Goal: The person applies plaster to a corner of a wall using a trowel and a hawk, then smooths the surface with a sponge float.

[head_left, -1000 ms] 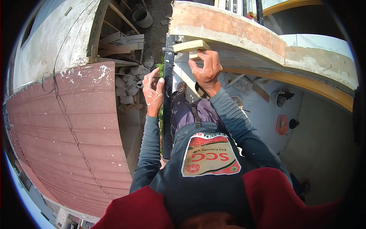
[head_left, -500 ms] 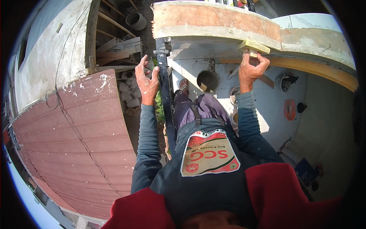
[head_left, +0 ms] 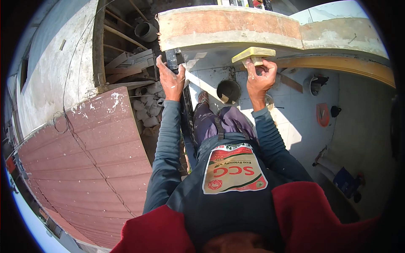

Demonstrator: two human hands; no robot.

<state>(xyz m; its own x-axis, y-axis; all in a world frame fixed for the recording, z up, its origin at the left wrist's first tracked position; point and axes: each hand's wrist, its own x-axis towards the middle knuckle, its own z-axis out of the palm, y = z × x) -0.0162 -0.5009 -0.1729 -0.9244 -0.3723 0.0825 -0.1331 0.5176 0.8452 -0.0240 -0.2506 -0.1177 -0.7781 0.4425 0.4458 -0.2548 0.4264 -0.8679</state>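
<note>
I read stroke reversal: right hand, pinching yellow float, shifted leftward, 1 o'clock; left hand spread, 11 o'clock.

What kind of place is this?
Probably a building site, maybe a house being worked on: there's a yellow float in the right hand, a dark bucket, and loose wooden boards.

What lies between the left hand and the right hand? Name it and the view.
In the head view, a dark bucket on the pale tiled floor below shows between the left hand and the right hand.
</note>
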